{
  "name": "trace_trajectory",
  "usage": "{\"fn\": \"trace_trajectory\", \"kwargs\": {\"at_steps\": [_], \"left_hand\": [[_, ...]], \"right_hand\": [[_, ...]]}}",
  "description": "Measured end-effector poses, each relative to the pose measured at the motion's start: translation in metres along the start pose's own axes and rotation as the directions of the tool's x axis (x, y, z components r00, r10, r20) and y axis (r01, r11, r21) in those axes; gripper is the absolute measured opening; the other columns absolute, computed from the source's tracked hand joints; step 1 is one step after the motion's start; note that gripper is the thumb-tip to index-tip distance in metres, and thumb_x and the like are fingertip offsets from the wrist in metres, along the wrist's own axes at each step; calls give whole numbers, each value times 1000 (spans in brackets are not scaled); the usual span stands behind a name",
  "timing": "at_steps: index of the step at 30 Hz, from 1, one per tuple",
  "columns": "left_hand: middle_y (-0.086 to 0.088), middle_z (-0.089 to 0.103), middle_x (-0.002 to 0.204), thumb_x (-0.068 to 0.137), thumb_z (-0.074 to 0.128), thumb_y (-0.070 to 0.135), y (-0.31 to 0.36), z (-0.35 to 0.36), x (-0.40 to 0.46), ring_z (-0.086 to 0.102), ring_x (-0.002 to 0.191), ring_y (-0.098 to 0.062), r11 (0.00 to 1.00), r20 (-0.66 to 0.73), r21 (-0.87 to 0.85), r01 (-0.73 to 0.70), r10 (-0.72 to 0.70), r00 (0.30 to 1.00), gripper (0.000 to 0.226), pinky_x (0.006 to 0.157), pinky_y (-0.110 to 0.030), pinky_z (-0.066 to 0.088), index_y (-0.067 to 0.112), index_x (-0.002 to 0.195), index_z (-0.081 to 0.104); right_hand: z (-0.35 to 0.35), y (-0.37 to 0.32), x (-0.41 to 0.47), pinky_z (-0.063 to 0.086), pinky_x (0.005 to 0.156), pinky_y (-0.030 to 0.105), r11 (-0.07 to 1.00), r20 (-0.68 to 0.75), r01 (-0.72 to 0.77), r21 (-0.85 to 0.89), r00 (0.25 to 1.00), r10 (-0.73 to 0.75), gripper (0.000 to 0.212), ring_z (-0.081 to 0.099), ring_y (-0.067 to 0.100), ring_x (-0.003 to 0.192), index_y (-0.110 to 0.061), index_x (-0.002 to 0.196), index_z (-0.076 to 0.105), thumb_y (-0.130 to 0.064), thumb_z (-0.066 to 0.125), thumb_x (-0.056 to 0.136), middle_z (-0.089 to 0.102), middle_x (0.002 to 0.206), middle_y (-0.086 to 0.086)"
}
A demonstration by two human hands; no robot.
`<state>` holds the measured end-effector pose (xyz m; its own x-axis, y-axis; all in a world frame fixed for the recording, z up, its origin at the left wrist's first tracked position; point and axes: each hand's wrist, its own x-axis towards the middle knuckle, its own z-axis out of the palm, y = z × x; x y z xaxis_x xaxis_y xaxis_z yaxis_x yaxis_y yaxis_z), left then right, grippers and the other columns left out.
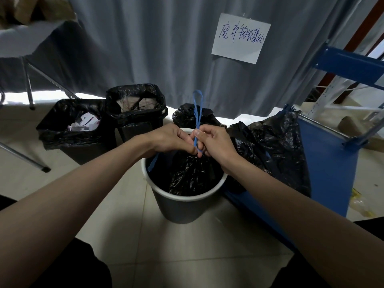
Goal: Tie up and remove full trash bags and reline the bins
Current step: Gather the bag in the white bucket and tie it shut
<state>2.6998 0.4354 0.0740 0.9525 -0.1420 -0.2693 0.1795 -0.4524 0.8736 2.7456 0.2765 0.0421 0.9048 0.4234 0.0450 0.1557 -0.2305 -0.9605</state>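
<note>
Blue drawstring (197, 113) apparently within both hands' grip, black bag (191, 173) just below.

We're in a waste-collection corner of a storeroom. Lined bins (76, 129) crowd the tiled floor (128, 215), a handwritten sign (241, 38) hangs on the grey curtain (155, 42), and blue metal racking (349, 65) stands alongside.

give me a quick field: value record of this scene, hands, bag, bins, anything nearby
left hand: grip pinching the blue drawstring
right hand: grip pinching the same drawstring, loop standing up above
black bag: gathered at the neck, inside the round bin
square bins: two behind left, both lined, with trash inside
loose bag: against blue cart
paper sign: on curtain
</note>
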Motion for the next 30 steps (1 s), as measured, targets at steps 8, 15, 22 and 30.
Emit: {"fn": "trace_trajectory", "kwargs": {"at_steps": [8,15,22,30], "left_hand": [[-4,70,75,69,86,29,-12,18,6,58,70,-7,982,-89,159,104,-90,992,24,69,-23,47,10,79,77],[7,62,57,68,81,31,-18,38,6,57,59,-8,926,-390,377,-36,194,900,16,57,-25,42,21,68,68],[13,58,71,73,69,31,-24,48,-1,61,74,-14,816,-432,562,-136,429,793,17,66,-36,53,31,89,62],[8,71,75,75,75,25,-22,40,-1,64,75,-6,867,-447,486,-111,356,821,4,69,-27,52,28,77,74]], "right_hand": [[1,6,-5,39,41,17,994,-10,-77,-82,997,76,26,59,21,45,-5,81,69,-13,52,99,56,54,1],[3,13,0,39,39,23,978,-111,-206,-13,973,204,26,57,20,45,-1,80,70,-14,56,98,56,52,3],[3,8,1,43,40,21,955,-90,-280,96,953,289,29,54,13,41,-8,71,61,-6,49,97,53,55,6],[7,9,4,44,41,22,964,-129,-248,95,957,258,26,56,14,42,-7,74,67,-11,56,97,55,53,4]]}}
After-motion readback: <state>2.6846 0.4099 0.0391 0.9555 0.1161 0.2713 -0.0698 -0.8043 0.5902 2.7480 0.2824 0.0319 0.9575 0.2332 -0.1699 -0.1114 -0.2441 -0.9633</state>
